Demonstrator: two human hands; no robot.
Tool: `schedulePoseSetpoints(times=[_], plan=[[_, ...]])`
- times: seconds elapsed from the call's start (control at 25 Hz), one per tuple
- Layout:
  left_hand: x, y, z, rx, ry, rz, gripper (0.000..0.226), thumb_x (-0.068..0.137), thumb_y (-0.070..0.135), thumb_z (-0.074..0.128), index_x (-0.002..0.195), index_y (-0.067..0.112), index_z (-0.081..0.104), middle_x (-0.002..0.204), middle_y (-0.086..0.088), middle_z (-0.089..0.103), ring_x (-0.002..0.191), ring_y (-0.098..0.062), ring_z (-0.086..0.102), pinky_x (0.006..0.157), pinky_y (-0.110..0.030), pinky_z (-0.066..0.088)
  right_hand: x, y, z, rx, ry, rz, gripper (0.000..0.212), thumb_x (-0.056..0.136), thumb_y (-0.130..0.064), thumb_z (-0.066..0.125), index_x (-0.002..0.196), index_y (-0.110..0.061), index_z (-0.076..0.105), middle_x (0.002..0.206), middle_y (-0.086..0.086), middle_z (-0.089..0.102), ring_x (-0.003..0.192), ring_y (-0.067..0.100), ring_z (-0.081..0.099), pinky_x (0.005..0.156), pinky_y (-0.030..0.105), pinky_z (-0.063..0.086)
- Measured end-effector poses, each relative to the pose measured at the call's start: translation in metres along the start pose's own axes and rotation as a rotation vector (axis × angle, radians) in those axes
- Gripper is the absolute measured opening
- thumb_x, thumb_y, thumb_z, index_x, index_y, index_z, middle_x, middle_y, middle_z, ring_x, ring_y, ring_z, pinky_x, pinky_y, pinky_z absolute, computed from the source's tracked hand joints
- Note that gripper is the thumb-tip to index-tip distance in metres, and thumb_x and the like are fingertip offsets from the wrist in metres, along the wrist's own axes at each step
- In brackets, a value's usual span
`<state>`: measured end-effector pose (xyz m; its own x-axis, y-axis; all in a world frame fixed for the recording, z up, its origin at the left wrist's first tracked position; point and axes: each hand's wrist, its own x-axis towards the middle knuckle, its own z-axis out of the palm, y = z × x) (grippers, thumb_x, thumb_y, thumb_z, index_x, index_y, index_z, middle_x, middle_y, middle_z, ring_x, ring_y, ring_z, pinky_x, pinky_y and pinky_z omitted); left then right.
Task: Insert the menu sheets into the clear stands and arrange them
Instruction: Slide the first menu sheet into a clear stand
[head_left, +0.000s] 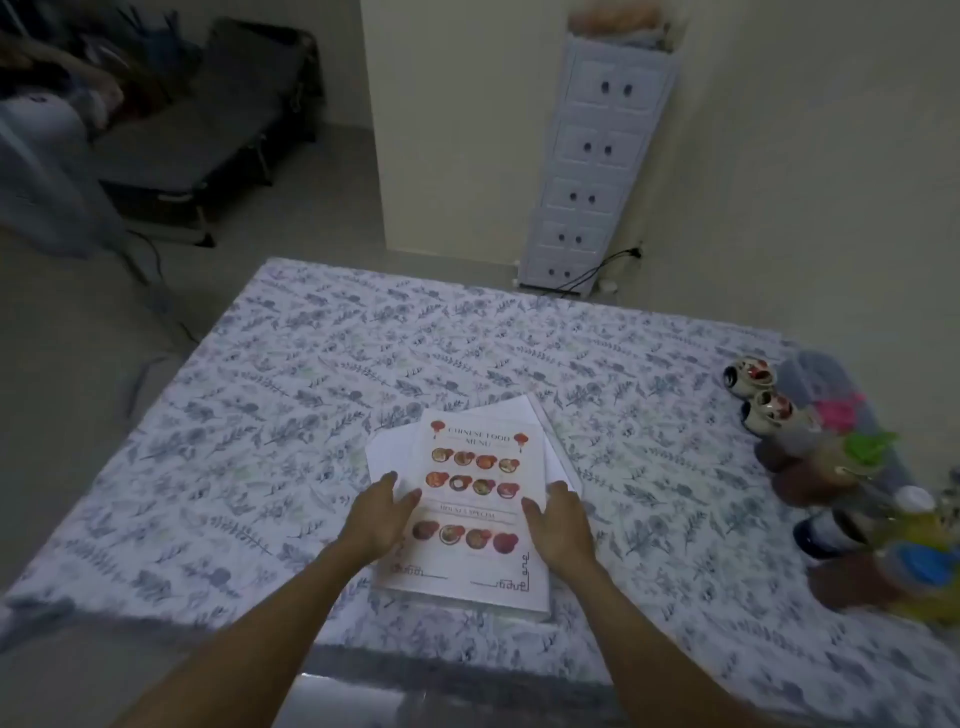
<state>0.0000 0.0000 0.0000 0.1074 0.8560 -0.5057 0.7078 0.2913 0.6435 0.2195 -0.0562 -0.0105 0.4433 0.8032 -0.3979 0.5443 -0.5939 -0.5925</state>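
Observation:
A printed Chinese food menu sheet (480, 499) lies face up on top of a stack near the front middle of the table (311, 395). Under it a clear stand edge (467, 605) shows along the bottom, and white sheets (524, 410) stick out at the top and left. My left hand (384, 514) rests flat on the menu's left edge, fingers spread. Over on the opposite edge my right hand (561, 525) lies the same way. Neither hand lifts the sheet.
The table wears a floral cloth. Along its right edge stand several bottles and jars (852, 499) and two small ceramic pots (758, 395). Behind the table a white drawer tower (597, 166) leans at the wall; a folding bed (208, 130) is at far left.

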Motion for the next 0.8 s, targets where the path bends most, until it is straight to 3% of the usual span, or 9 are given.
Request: schedulePoseSetpoints(times=[0.12,0.24,0.32,0.44,0.6,0.68,0.8], plan=[[0.028,-0.005,0.012,-0.163,0.076,-0.093,0.041,0.098,0.030,0.049,0.121,-0.004,0.055,0.134,-0.026,0.054,0.116,-0.035,0.054,0.100,-0.041,0.041,0.013,0.007,0.015,0.174,0.049,0.160,0.045,0.094,-0.030,0.058,0.125,0.000,0.046,0.124,0.019,0.060,0.106,0.031,0.060,0.075,0.028,0.043],[0.041,-0.007,0.012,-0.282,0.050,-0.151,0.019,0.094,0.020,0.056,0.095,0.003,0.065,0.106,-0.022,0.064,0.103,-0.034,0.060,0.092,-0.040,0.046,0.020,0.012,0.020,0.270,0.069,0.231,0.036,0.088,-0.024,0.068,0.115,-0.001,0.061,0.113,0.017,0.069,0.090,0.025,0.063,0.071,0.027,0.047],[0.046,-0.012,0.007,-0.289,0.040,-0.142,0.013,0.092,0.016,0.059,0.097,0.009,0.068,0.098,-0.012,0.067,0.095,-0.029,0.061,0.093,-0.041,0.048,0.022,0.012,0.018,0.332,0.098,0.268,0.032,0.083,-0.019,0.073,0.108,-0.002,0.066,0.108,0.016,0.072,0.093,0.029,0.068,0.080,0.035,0.056],[0.046,-0.021,-0.002,-0.312,0.021,-0.120,0.012,0.090,0.015,0.063,0.098,0.008,0.067,0.085,-0.006,0.062,0.086,-0.025,0.058,0.094,-0.045,0.050,0.018,0.010,0.016,0.414,0.091,0.283,0.032,0.080,-0.014,0.076,0.108,-0.002,0.067,0.107,0.017,0.072,0.095,0.031,0.069,0.086,0.040,0.058],[0.032,-0.027,-0.022,-0.424,-0.063,-0.069,0.016,0.086,0.011,0.068,0.097,0.004,0.060,0.096,-0.014,0.068,0.094,-0.032,0.068,0.090,-0.049,0.056,0.004,0.004,0.004,0.482,0.038,0.245,0.039,0.079,-0.011,0.077,0.114,-0.001,0.063,0.111,0.015,0.071,0.098,0.029,0.069,0.087,0.038,0.057],[0.023,-0.027,-0.033,-0.449,-0.135,-0.005,0.023,0.081,0.009,0.073,0.098,0.002,0.059,0.090,-0.016,0.071,0.090,-0.032,0.072,0.081,-0.043,0.060,-0.005,0.002,-0.008,0.501,0.016,0.220,0.040,0.079,-0.008,0.077,0.114,0.000,0.062,0.108,0.014,0.071,0.096,0.029,0.069,0.085,0.040,0.058],[0.011,-0.015,-0.040,-0.449,-0.241,0.104,0.023,0.075,0.009,0.080,0.086,0.005,0.060,0.073,-0.012,0.073,0.083,-0.028,0.075,0.070,-0.034,0.061,-0.017,0.006,-0.034,0.483,0.028,0.164,0.037,0.077,-0.007,0.077,0.110,-0.004,0.060,0.101,0.009,0.068,0.092,0.025,0.067,0.075,0.032,0.057]])
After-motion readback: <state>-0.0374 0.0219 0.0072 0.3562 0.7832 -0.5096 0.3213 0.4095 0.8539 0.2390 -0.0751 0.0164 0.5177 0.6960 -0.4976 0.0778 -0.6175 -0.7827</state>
